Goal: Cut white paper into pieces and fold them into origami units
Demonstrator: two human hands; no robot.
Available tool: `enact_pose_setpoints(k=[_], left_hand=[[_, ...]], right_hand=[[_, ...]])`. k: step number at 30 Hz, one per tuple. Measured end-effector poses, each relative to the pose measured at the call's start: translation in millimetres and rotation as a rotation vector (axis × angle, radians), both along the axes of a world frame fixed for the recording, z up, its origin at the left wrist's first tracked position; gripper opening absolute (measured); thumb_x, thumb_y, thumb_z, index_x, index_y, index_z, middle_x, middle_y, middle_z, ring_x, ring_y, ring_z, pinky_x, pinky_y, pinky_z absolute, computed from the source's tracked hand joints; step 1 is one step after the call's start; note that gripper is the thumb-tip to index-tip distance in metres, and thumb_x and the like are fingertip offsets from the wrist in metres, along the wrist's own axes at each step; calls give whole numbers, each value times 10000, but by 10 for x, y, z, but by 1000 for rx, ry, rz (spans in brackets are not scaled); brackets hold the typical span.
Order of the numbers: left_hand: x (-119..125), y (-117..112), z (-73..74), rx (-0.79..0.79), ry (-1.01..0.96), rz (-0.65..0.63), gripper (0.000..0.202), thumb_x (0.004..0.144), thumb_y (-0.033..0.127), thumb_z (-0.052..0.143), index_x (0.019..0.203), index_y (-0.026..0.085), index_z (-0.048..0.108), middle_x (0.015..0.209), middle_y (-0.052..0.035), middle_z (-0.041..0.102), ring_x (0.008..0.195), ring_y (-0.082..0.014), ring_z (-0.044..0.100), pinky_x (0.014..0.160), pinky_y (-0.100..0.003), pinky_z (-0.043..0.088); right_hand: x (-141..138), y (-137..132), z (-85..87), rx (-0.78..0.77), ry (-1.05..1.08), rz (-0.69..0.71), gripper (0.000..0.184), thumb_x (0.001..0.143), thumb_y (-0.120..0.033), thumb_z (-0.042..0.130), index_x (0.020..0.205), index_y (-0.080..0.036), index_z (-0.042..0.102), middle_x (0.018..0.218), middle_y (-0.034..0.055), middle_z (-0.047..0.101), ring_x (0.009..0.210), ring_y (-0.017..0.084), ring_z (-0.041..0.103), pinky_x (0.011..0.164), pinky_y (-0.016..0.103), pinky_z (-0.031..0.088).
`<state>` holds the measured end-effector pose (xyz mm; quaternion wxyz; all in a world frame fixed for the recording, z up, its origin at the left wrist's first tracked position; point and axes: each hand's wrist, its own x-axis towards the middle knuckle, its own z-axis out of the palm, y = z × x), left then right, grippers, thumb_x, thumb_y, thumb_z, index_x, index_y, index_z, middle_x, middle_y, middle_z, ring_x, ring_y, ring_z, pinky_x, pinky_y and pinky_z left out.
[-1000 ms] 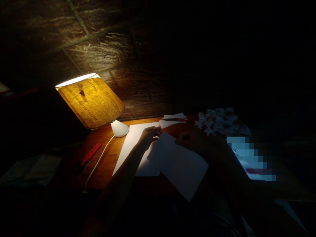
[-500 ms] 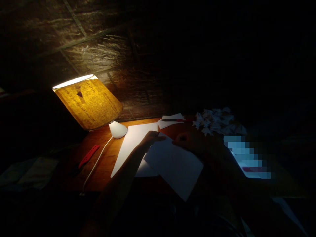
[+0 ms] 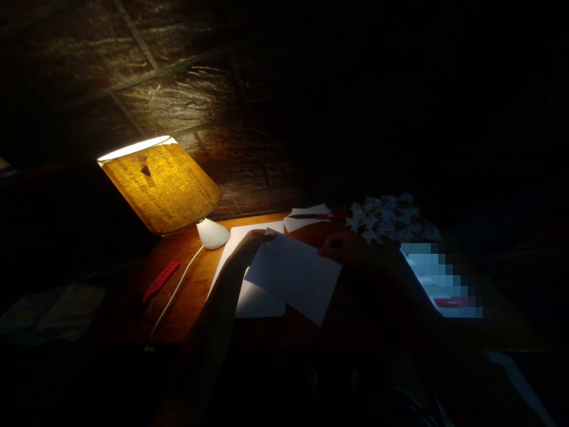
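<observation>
A white sheet of paper [image 3: 296, 276] is held up over the table between my two hands. My left hand [image 3: 253, 240] pinches its upper left corner, thumb on the near face. At the upper right edge, my right hand [image 3: 340, 248] grips the same sheet with thumb and finger pressed together. Beneath it, more white paper [image 3: 260, 302] lies flat on the wooden table [image 3: 189, 284], partly covered by the raised sheet and my left forearm. Deep shadow hides much of my right hand and arm.
A lit lamp [image 3: 162, 187] with a newsprint shade stands at left, its white cord [image 3: 175, 296] beside a red-handled tool [image 3: 162, 280]. Behind are small papers [image 3: 306, 210] with a pen-like item [image 3: 311, 216] and a heap of folded paper pieces [image 3: 386, 216]. A bright blurred screen [image 3: 438, 281] lies right.
The held sheet has moved left and slightly up, and now lies less tilted. My left hand went left with it; my right hand shifted slightly right and up along its edge.
</observation>
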<state>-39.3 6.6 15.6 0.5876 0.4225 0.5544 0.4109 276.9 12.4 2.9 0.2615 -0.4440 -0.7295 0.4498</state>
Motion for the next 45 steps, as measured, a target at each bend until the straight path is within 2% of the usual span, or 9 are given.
enact_pose_setpoints(k=[5, 14, 21, 26, 30, 35, 38, 40, 45], left_hand=[[-118, 59, 24, -45, -11, 45, 253, 691, 322, 888, 754, 116, 756, 656, -70, 725, 525, -189, 667, 542, -290, 538], [-206, 43, 56, -19, 15, 38, 226, 690, 248, 895, 645, 135, 704, 552, -24, 665, 505, -132, 622, 530, -216, 492], [-224, 71, 15, 42, 46, 48, 280, 616, 346, 915, 672, 161, 712, 579, -8, 655, 529, -145, 614, 553, -248, 498], [-208, 74, -23, 210, 267, 109, 377, 606, 461, 926, 709, 168, 712, 603, 32, 597, 516, -86, 491, 518, -200, 346], [-107, 80, 8, 403, 469, 187, 331, 674, 476, 870, 725, 177, 740, 718, -24, 691, 678, -151, 603, 633, -235, 424], [99, 13, 52, 537, 639, 161, 181, 779, 352, 812, 855, 196, 763, 824, -58, 742, 766, -205, 650, 753, -296, 485], [216, -25, -1, 578, 674, 115, 264, 801, 266, 777, 1055, 205, 742, 875, -49, 736, 808, -208, 654, 749, -287, 487], [277, -17, -79, 585, 645, 95, 323, 815, 227, 744, 1133, 199, 703, 900, -43, 725, 827, -201, 655, 758, -283, 493], [339, 99, -319, 598, 621, 92, 291, 836, 149, 655, 1121, 203, 680, 988, -45, 709, 863, -186, 646, 815, -297, 514]], right_hand=[[61, 61, -57, 3, 42, 19, 346, 754, -542, 752, 783, -199, 783, 800, 60, 770, 739, 204, 658, 691, 320, 459], [152, 26, 60, 34, -41, 18, 356, 794, -512, 697, 858, -179, 803, 827, 77, 780, 733, 211, 660, 672, 314, 443], [123, 46, 24, 104, -74, 61, 373, 826, -534, 690, 836, -176, 793, 798, 64, 749, 717, 195, 621, 667, 306, 417], [96, -5, 57, 37, -101, 203, 446, 810, -623, 721, 800, -183, 790, 767, 42, 738, 690, 175, 624, 645, 285, 415], [20, -140, 184, -145, -140, 406, 497, 761, -685, 776, 788, -189, 799, 729, 32, 746, 602, 146, 600, 578, 264, 410], [-142, -289, 225, -103, -172, 467, 443, 781, -636, 794, 760, -194, 815, 684, 20, 741, 584, 127, 577, 565, 252, 381], [-197, -317, 211, -54, -248, 363, 471, 854, -642, 738, 739, -189, 798, 676, 31, 731, 576, 135, 572, 555, 269, 357], [-208, -292, 223, 68, -331, 166, 456, 928, -610, 683, 781, -191, 791, 741, 49, 746, 626, 154, 598, 578, 285, 354], [-232, -20, 275, 479, -578, -314, 176, 972, -279, 660, 1101, -196, 746, 1142, 126, 774, 1000, 261, 676, 805, 345, 445]])
